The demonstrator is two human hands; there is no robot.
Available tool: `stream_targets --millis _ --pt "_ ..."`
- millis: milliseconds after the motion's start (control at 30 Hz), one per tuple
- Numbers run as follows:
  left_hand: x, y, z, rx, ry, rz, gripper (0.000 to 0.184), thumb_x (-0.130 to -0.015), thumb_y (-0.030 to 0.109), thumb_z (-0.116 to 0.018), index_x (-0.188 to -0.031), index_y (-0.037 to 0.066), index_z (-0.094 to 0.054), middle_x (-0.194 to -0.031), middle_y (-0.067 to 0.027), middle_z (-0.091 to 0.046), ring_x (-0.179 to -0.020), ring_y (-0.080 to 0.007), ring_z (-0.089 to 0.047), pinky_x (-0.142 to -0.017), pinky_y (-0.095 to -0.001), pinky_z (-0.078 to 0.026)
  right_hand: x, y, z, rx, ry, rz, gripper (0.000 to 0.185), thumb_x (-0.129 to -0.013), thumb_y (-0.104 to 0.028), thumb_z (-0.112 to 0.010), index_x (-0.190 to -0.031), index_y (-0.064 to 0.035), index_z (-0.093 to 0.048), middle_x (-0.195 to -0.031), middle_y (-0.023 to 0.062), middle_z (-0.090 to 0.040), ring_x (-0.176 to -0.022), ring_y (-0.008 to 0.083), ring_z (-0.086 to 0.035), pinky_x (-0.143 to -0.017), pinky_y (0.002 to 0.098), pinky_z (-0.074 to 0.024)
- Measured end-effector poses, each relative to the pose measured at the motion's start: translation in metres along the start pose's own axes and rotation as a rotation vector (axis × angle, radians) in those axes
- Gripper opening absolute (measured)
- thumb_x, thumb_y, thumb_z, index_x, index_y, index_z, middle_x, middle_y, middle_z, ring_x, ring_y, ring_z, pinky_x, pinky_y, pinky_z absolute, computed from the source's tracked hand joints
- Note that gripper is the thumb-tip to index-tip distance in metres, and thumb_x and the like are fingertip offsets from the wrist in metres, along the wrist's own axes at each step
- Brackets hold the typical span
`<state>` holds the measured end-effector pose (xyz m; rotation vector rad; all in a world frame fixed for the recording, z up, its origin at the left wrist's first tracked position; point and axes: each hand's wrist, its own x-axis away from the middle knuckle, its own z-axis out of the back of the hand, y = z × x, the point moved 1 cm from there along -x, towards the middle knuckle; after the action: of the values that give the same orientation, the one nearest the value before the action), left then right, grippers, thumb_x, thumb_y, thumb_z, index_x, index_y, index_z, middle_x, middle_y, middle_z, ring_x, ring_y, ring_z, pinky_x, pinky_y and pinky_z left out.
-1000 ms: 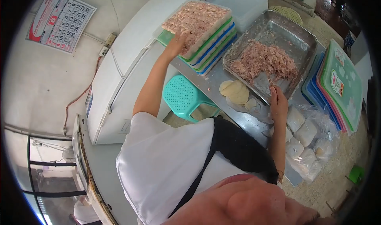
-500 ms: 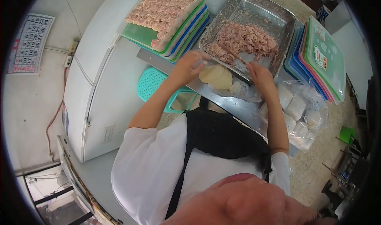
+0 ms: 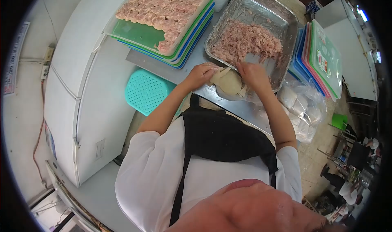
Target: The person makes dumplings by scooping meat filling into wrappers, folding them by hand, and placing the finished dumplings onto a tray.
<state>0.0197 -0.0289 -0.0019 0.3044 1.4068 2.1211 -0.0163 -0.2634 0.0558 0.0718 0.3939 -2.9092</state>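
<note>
My left hand [image 3: 200, 76] is closed at the left edge of the pile of round, pale dough wrappers [image 3: 229, 83], its fingertips pinching a wrapper. Beside it, my right hand [image 3: 254, 76] is closed over the near rim of the metal pan [image 3: 287, 23]; little of the thin stick in it shows. Pink minced meat [image 3: 249, 40] lies in the pan. To the left, rows of meat-filled pieces [image 3: 163, 7] fill most of the top green-bottomed container [image 3: 136, 32], whose near left part is bare.
Coloured lids [image 3: 324, 60] lean right of the pan. Below them lies a clear plastic bag [image 3: 304, 107] of pale, wrapped stacks. A turquoise stool [image 3: 147, 91] stands beneath the metal table's edge. A white fridge [image 3: 96, 97] is at the left. People are in the far lower right.
My left hand has moved from the container stack down to the wrappers and now pinches one. My right hand has come left with the stick, close to my left hand. The view has shifted.
</note>
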Motion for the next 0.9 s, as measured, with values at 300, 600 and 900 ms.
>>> stream_targets --millis 300,600,900 --pt "-0.013 0.014 0.013 -0.144 -0.079 -0.296 0.014 -0.083 0.013 -0.063 -0.094 0.005 -0.068 -0.108 -0.0102 -0.066 -0.105 -0.0290 -0.060 -0.094 -0.0393 -0.046 -0.042 0.021 0.030 0.242 0.052 -0.038 0.032 -0.093 -0.031 -0.050 -0.077 -0.0068 -0.064 -0.077 0.0156 -0.067 -0.071 0.0347 -0.066 -0.060 0.0479 -0.0520" --pt "-0.018 0.007 0.013 -0.092 -0.101 -0.303 0.016 -0.078 0.011 -0.064 -0.092 0.004 -0.066 -0.106 -0.0106 -0.065 -0.105 -0.0286 -0.059 -0.095 -0.0394 -0.045 -0.027 -0.006 -0.003 0.189 -0.146 -0.036 0.031 -0.094 -0.029 -0.050 -0.080 -0.0069 -0.067 -0.075 0.0169 -0.068 -0.074 0.0337 -0.068 -0.060 0.0457 -0.0526" --pt "-0.024 -0.001 0.019 0.042 -0.170 -0.237 0.019 -0.083 0.016 -0.057 -0.094 0.003 -0.065 -0.103 -0.0114 -0.064 -0.103 -0.0273 -0.059 -0.094 -0.0372 -0.045 -0.010 0.074 -0.013 -0.798 -0.330 -0.388 0.039 -0.094 -0.041 -0.055 -0.096 -0.0053 -0.071 -0.063 0.0015 -0.049 -0.061 0.0130 -0.050 -0.057 0.0323 -0.0417"
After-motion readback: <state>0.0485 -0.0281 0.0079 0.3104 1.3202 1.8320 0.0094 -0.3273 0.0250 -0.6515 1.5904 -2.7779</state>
